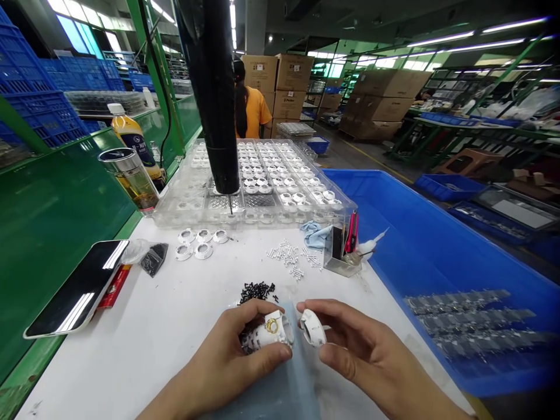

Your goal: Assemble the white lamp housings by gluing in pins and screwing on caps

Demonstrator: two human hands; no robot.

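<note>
My left hand (238,356) is closed around a white cylindrical housing (275,331) with a small coil of gold-coloured wire on its side. Its open end faces right. Between the thumb and fingers of my right hand (356,344) is a white ring-shaped part (312,328), held tilted. A small gap separates the ring from the housing. Beneath both hands lies a light blue cloth or mat (291,379). Just beyond the left hand is a pile of small black screws (257,291). Small white pins (286,255) are scattered farther up the table.
Several flat white rings (203,250) lie at left, near a tablet (79,286). Clear trays of white parts (280,169) stand at the back, below a hanging black screwdriver (219,105). A metal tool holder (342,262) and large blue bin (385,233) are right.
</note>
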